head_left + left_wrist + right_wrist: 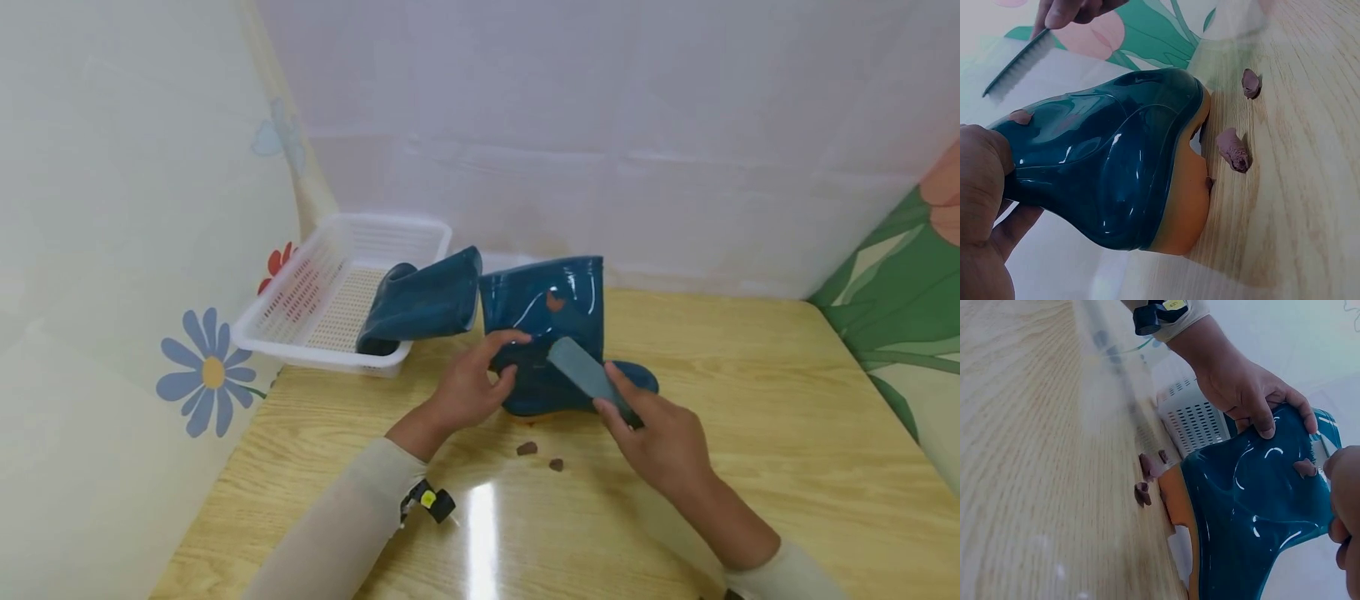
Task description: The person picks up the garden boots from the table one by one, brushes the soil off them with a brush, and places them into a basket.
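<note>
Boot brushing on the table: clod still on the shaft

We steady the boot (pixel 551 333) with the left hand (pixel 468 387), fingers and thumb curled on the rear of its shaft; it stands upright on the table (pixel 750 433), just in front of the basket (pixel 330 292), where a second boot (pixel 420 304) lies on its side; the right hand (pixel 660 442) grips the brush (pixel 585 375), fingers closed round its handle, bristles facing the shaft; a brown clod (pixel 555 302) clings high on the shaft, above the brush; two crumbs (pixel 527 448) lie on the table beside the sole; in our judgement the stroke should begin above the clod and run downward, away from the holding fingers, with the left grip kept firm so the boot does not tip.
</note>
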A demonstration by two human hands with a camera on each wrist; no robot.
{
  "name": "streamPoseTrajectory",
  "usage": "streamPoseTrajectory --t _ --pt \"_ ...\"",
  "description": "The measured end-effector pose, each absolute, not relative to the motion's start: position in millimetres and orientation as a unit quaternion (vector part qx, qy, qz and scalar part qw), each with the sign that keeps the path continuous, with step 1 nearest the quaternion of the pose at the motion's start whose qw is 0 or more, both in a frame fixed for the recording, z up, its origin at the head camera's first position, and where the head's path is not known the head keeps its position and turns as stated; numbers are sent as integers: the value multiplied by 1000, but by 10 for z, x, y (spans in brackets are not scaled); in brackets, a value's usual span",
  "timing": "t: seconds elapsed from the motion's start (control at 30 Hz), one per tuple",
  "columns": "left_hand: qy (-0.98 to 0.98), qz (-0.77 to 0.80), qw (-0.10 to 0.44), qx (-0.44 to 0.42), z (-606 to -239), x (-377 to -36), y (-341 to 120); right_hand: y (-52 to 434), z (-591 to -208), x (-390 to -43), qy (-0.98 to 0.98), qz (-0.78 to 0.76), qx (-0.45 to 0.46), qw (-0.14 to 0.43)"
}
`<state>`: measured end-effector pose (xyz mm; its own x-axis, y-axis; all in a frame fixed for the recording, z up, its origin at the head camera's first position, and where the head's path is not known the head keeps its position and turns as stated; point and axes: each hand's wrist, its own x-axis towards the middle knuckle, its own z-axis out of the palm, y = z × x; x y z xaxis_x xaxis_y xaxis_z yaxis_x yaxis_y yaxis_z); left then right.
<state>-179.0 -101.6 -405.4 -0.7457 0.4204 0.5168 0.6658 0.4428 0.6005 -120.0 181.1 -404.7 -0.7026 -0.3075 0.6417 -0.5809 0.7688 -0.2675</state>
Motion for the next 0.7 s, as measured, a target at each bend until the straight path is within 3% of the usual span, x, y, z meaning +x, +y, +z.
streamPoseTrajectory --t 0.13,0.4,0.7 --pt "-833 -418 152 -330 -4064 -1793 -1019 1771 -4018 -1229 -890 237 243 303" --pt "-828 -412 172 -340 -4092 -1809 -1020 1759 -4051 -1192 -916 220 211 260" --pt "-833 -415 156 -331 -4076 -1793 -1022 1822 -4084 -1171 -901 246 216 284"
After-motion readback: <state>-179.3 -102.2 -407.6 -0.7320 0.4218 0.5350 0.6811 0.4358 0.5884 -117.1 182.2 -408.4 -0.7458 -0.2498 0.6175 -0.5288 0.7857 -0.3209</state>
